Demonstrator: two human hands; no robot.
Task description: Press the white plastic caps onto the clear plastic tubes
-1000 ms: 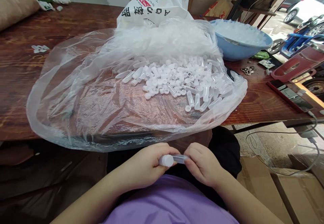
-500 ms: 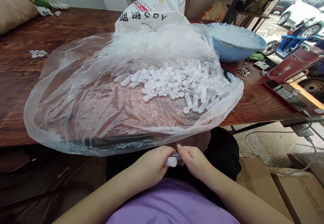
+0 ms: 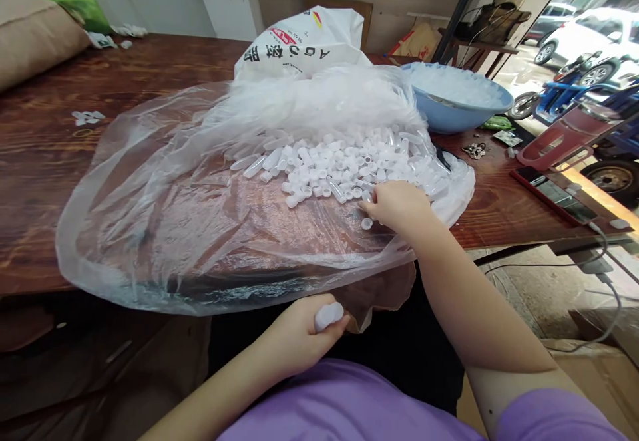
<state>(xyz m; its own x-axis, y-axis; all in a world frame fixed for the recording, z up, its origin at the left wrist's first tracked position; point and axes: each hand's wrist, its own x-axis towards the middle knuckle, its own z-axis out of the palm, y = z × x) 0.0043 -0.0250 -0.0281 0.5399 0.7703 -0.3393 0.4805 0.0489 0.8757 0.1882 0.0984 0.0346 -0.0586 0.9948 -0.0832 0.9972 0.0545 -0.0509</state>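
My left hand (image 3: pixel 304 334) is closed round a capped plastic tube (image 3: pixel 328 316), low over my lap; the white cap sticks out past the thumb and the rest is hidden in the palm. Over the table edge, my right hand (image 3: pixel 402 209) reaches into a pile of small clear tubes and white caps (image 3: pixel 334 161). Its thumb and forefinger are pinched at a clear tube (image 3: pixel 367 196) on the near side of the pile. Just below those fingertips lies a loose white cap (image 3: pixel 367 223). The pile rests on a large clear plastic bag (image 3: pixel 200 228) spread open.
Behind the pile stands a white printed sack (image 3: pixel 299 38). A blue basin (image 3: pixel 449 112) heaped with translucent pieces is at the back right. Further right are a phone (image 3: pixel 554 195) on a cable and a pink tumbler (image 3: pixel 564 138). Cardboard boxes (image 3: pixel 599 374) sit on the floor.
My right hand has left the left hand and moved forward and up to the pile. My left hand keeps the capped tube near my lap, turned slightly. The view has shifted a little.
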